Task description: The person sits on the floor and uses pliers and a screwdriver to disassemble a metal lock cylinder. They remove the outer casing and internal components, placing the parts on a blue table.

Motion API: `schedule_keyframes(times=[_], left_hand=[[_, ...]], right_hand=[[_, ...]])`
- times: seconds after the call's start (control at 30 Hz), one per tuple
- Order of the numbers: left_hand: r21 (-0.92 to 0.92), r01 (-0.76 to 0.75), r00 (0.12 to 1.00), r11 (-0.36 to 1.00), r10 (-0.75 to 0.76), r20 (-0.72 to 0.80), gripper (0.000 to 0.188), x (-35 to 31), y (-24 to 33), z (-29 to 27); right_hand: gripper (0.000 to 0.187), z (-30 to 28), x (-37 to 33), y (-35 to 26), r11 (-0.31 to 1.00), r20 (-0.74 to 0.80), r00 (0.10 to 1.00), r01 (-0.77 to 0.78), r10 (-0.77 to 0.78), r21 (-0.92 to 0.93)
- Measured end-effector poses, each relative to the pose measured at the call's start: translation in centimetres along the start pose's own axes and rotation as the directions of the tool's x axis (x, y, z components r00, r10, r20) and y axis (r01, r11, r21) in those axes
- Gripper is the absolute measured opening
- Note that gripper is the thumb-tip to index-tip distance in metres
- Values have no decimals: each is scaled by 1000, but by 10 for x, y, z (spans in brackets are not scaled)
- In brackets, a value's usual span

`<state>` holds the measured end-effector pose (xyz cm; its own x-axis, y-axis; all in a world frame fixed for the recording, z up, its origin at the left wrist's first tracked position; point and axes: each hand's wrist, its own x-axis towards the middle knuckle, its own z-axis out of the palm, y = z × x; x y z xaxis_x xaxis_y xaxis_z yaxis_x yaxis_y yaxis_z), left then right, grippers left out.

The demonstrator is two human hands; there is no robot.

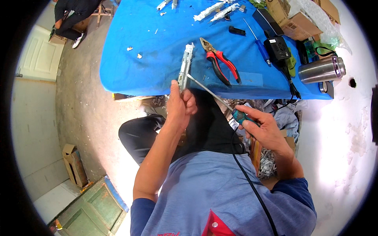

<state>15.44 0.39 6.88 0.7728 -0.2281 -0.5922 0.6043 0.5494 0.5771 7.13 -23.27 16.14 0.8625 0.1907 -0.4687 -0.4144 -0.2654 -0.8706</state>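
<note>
My left hand (180, 104) is closed around the lower end of a long, narrow silver-white metal part (185, 65), held upright over the near edge of the blue-covered table (134, 74). In my right hand (260, 125) is a screwdriver (212, 93) with a teal handle and a long thin shaft. Its tip meets or nearly meets the right side of the metal part; I cannot tell if it touches. Just right of the part lie combination pliers (219, 61) with red and black handles, jaws pointing away.
Similar metal parts (214, 11) lie at the table's far side. To the right are a blue-handled screwdriver (260, 47), a black adapter (277, 48) with a cable, a steel flask (321, 70) and cardboard boxes (293, 23). Another person (73, 17) sits at far left.
</note>
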Motion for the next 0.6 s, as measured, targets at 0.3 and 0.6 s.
schedule_keyframes(times=[0.3,0.6], left_hand=[[-54,22,996,998,-17,92,59,-4,-7,-2],[-111,43,992,993,-29,125,60,-5,-10,4]], right_hand=[[45,-3,-3,5,999,23,999,29,-28,-28],[44,-4,-3,10,998,9,999,48,-48,-28]])
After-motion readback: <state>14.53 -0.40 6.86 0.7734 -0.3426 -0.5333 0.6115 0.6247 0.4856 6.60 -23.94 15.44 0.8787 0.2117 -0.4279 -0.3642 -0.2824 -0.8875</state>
